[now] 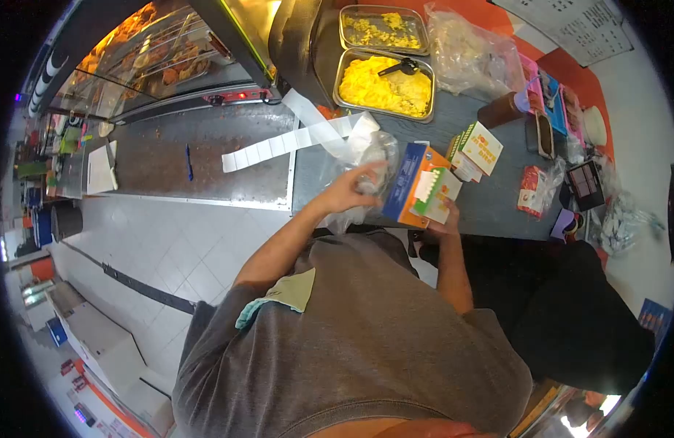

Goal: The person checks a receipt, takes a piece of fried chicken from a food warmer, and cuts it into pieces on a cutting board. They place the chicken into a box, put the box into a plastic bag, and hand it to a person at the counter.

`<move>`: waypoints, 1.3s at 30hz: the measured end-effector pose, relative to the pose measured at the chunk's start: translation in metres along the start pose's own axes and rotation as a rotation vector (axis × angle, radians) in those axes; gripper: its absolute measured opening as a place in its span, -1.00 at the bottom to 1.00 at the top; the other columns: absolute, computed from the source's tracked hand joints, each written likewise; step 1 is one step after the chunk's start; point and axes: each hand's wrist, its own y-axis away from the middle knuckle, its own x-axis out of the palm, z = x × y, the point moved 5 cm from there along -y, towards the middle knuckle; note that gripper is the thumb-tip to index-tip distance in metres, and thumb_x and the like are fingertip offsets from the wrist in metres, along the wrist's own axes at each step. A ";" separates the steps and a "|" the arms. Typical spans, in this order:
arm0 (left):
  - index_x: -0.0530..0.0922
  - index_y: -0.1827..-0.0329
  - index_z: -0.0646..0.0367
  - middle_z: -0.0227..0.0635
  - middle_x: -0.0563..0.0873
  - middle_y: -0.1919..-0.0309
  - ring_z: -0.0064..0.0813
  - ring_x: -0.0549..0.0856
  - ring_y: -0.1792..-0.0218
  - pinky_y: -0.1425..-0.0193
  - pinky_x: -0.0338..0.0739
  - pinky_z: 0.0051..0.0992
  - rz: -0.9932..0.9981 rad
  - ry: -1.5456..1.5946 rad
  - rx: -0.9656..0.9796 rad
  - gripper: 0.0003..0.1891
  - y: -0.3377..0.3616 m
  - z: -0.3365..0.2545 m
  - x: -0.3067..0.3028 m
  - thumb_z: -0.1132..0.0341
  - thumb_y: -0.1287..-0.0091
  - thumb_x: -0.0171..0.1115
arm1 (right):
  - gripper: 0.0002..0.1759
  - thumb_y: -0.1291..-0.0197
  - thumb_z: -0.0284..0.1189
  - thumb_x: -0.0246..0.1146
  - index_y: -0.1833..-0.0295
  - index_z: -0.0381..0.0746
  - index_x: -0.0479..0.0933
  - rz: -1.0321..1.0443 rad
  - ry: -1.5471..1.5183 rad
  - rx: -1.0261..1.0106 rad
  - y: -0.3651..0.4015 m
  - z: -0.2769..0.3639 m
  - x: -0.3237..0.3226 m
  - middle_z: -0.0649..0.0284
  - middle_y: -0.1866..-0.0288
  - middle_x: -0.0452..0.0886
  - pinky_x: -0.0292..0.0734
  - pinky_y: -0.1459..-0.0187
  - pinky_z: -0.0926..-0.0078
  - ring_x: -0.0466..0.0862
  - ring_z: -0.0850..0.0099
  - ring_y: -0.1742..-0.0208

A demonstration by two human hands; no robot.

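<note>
Left hand (353,191) grips a crumpled clear plastic bag (379,152). Right hand (445,219) grasps an orange-and-blue cardboard box (408,182) over the grey counter (497,198).

Both bare arms reach up to the middle of the frame, elbows bent. The left hand (355,188) is curled tight. The right hand (445,221) grips, just beside it.

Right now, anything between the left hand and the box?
Only the bag: the left hand clutches it, bunched up beside the blue side of the box. The right hand holds the box at its lower edge, nothing between.
</note>
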 end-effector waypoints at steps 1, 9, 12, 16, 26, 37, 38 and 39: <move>0.38 -0.37 -0.03 -0.39 0.49 0.12 -0.52 0.49 0.04 0.00 0.46 -0.56 -0.192 0.121 0.009 -0.33 0.013 -0.008 -0.015 0.29 -0.14 0.42 | -0.32 -0.06 -0.31 0.23 -0.30 -0.32 0.25 0.128 -0.035 0.013 0.001 0.006 0.002 0.00 -0.11 0.51 0.66 0.04 0.08 0.60 0.08 -0.09; 0.65 0.12 0.19 -0.59 0.39 0.64 -0.78 0.34 0.60 0.62 0.16 -0.66 -0.854 0.183 -0.351 -0.72 0.097 0.049 -0.049 0.18 -0.44 0.09 | -0.28 -0.09 -0.24 0.24 -0.33 -0.33 0.25 0.331 0.085 0.582 -0.010 -0.033 0.085 0.00 -0.22 0.48 0.50 -0.18 0.06 0.58 0.12 -0.16; 0.64 0.11 0.14 -0.66 0.37 0.61 -0.82 0.29 0.63 0.63 0.08 -0.69 -0.868 0.395 -0.331 -0.72 0.107 0.058 -0.050 0.13 -0.44 0.10 | -0.37 -0.19 -0.14 0.19 -0.29 -0.27 0.35 0.251 0.063 0.904 -0.031 -0.094 0.089 -0.02 -0.18 0.53 0.48 -0.19 0.17 0.61 0.16 -0.11; 0.60 -0.02 0.15 -0.66 0.43 0.47 -0.82 0.32 0.56 0.57 0.14 -0.73 -0.830 0.577 -0.309 -0.71 0.144 0.065 -0.058 0.15 -0.43 0.11 | -0.41 -0.23 -0.08 0.14 -0.28 -0.20 0.38 0.233 -0.143 0.753 -0.030 -0.140 0.155 0.12 -0.18 0.55 0.47 -0.18 0.20 0.58 0.23 -0.16; 0.46 -0.15 0.23 -0.22 0.53 -0.07 -0.49 0.55 0.04 0.06 0.51 -0.48 -1.366 0.779 -0.230 -0.65 0.164 0.088 -0.009 0.46 -0.29 0.17 | -0.48 -0.21 -0.25 0.23 -0.25 -0.18 0.35 -0.090 0.295 0.008 -0.081 -0.192 0.133 0.22 -0.13 0.53 0.51 -0.09 0.30 0.57 0.29 -0.11; 0.48 0.37 0.19 -0.47 0.56 0.47 -0.69 0.47 0.55 0.46 0.43 -0.60 -0.988 0.377 -0.373 -0.83 0.136 0.097 -0.008 0.32 -0.31 0.25 | -0.25 -0.05 -0.41 0.35 -0.35 -0.27 0.19 0.041 0.835 -0.515 -0.092 -0.109 0.149 0.09 -0.16 0.45 0.44 -0.17 0.35 0.52 0.31 -0.16; 0.49 0.35 0.20 -0.48 0.56 0.49 -0.70 0.47 0.54 0.47 0.43 -0.61 -1.056 0.530 -0.361 -0.84 0.132 0.102 0.000 0.32 -0.32 0.24 | -0.25 -0.03 -0.44 0.36 -0.32 -0.31 0.19 0.129 0.728 -0.291 -0.091 -0.107 0.155 0.06 -0.12 0.48 0.47 -0.15 0.37 0.55 0.30 -0.12; 0.50 0.33 0.21 -0.48 0.56 0.50 -0.70 0.48 0.53 0.48 0.43 -0.61 -1.119 0.684 -0.349 -0.85 0.130 0.107 0.005 0.33 -0.33 0.23 | -0.25 -0.03 -0.44 0.36 -0.32 -0.31 0.19 0.123 0.726 -0.298 -0.090 -0.104 0.151 0.06 -0.12 0.48 0.47 -0.15 0.37 0.55 0.30 -0.12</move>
